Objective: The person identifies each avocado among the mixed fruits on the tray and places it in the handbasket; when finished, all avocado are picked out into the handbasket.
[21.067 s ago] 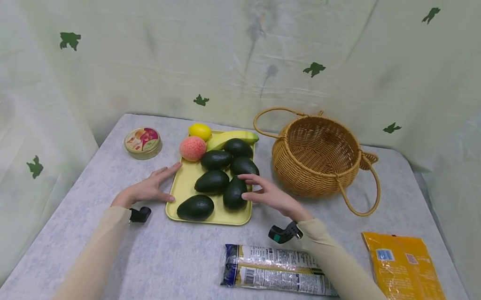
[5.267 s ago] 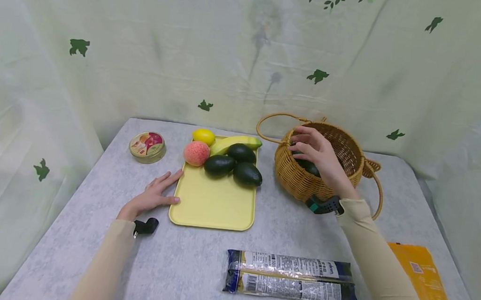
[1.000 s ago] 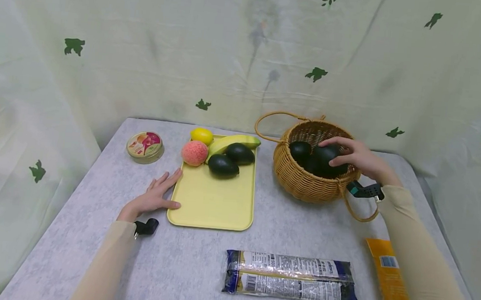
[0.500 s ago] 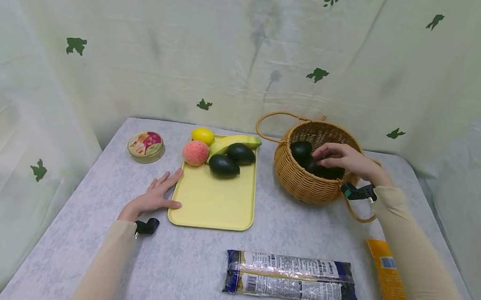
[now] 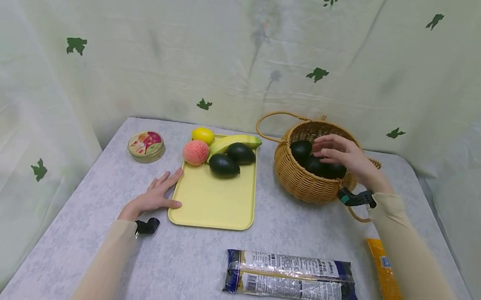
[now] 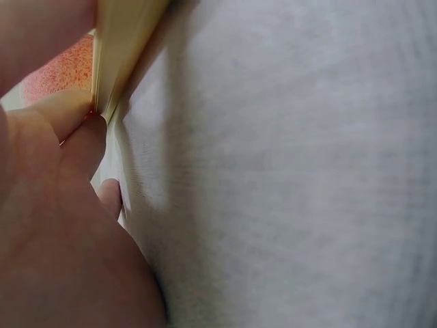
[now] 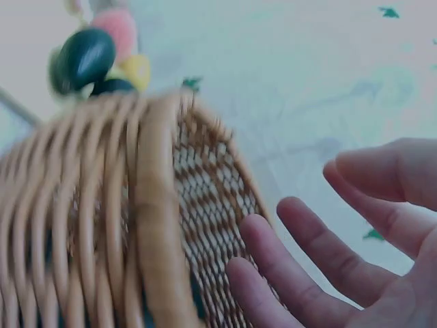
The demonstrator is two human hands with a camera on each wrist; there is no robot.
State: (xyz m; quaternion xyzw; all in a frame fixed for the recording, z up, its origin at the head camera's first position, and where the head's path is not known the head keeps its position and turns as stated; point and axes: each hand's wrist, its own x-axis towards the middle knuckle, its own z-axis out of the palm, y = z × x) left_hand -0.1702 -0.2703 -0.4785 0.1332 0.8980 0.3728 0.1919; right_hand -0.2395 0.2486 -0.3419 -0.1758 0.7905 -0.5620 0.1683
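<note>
My right hand (image 5: 350,161) is over the wicker basket (image 5: 305,189), fingers loosely bent with nothing in them; the right wrist view shows the spread fingers (image 7: 307,232) beside the basket's rim. Several dark green avocados (image 5: 301,150) lie inside the basket, partly hidden by the hand. My left hand (image 5: 154,197) rests at the left edge of the yellow tray (image 5: 211,209), thumb and fingertips touching its rim. On the tray's far half are two avocados (image 5: 224,166), a banana (image 5: 234,142), a pink peach-like fruit (image 5: 195,152) and a lemon (image 5: 203,135) at the corner.
A round tin (image 5: 146,146) with a fruit label stands left of the tray. In front lies a long plastic packet (image 5: 291,277) with blue ends. An orange bag (image 5: 388,284) is partly under the right forearm. A patterned curtain (image 5: 247,66) hangs behind the table.
Over the longer span, several avocados have gone from tray to basket. A second ago my right hand held an avocado in the basket; it has let go and lifted slightly. The left hand stays.
</note>
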